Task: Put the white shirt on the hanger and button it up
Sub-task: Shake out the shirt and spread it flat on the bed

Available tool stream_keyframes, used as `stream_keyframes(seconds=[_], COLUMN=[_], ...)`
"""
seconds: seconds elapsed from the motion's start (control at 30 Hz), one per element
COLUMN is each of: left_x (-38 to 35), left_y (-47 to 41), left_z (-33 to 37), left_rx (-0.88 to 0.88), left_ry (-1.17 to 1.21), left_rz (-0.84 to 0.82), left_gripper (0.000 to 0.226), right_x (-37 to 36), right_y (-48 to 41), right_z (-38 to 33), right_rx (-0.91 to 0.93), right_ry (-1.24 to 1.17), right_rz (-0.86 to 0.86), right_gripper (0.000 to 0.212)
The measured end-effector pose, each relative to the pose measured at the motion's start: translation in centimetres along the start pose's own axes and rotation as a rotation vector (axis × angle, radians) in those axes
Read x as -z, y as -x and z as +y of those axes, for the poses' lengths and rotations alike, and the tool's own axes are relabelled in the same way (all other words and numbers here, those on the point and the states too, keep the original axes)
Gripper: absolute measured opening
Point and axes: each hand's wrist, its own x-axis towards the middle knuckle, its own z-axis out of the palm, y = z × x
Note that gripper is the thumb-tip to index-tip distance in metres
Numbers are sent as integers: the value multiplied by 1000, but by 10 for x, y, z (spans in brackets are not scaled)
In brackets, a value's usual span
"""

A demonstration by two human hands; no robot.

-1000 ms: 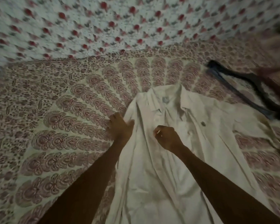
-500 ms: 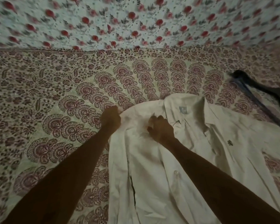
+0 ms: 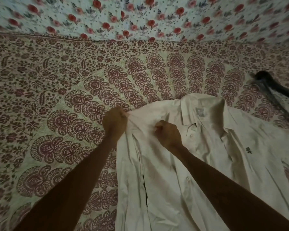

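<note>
The white shirt [image 3: 212,155] lies front up on the patterned bedspread, collar away from me, its front unbuttoned. My left hand [image 3: 114,121] grips the shirt's left shoulder edge, bunching the cloth. My right hand [image 3: 168,133] pinches the fabric a little to the right, just left of the collar. The dark hanger [image 3: 277,90] lies at the far right edge, partly cut off by the frame, apart from the shirt and from both hands.
The maroon paisley bedspread [image 3: 73,114] covers the whole surface in front of me. Behind it rises a pale cloth with red roses [image 3: 140,17]. A fold line marks where the two meet.
Both hands moved up from the shirt's front to its left shoulder and took hold of the cloth there. The view swung left, so shirt and hanger now sit further right.
</note>
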Motion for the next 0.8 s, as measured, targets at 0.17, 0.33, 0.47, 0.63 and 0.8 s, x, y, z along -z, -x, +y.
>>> stream_keyframes(seconds=[0.17, 0.33, 0.47, 0.63, 0.8], left_x=[14, 21, 13, 7, 5], left_y=[-42, -52, -21, 89, 146], left_z=[-9, -10, -29, -42, -57], left_rx=[300, 275, 199, 293, 313], left_ry=[286, 464, 154, 46, -88], left_rz=[-290, -341, -7, 49, -167], left_gripper=[28, 20, 45, 73, 42], right_x=[-9, -13, -12, -20, -38], right_y=[4, 11, 22, 53, 75], right_z=[-7, -14, -15, -22, -24], right_rx=[54, 77, 138, 317, 271], right_ry=[53, 221, 214, 112, 197], right_rz=[42, 43, 107, 143, 21], right_gripper=[30, 45, 45, 15, 16])
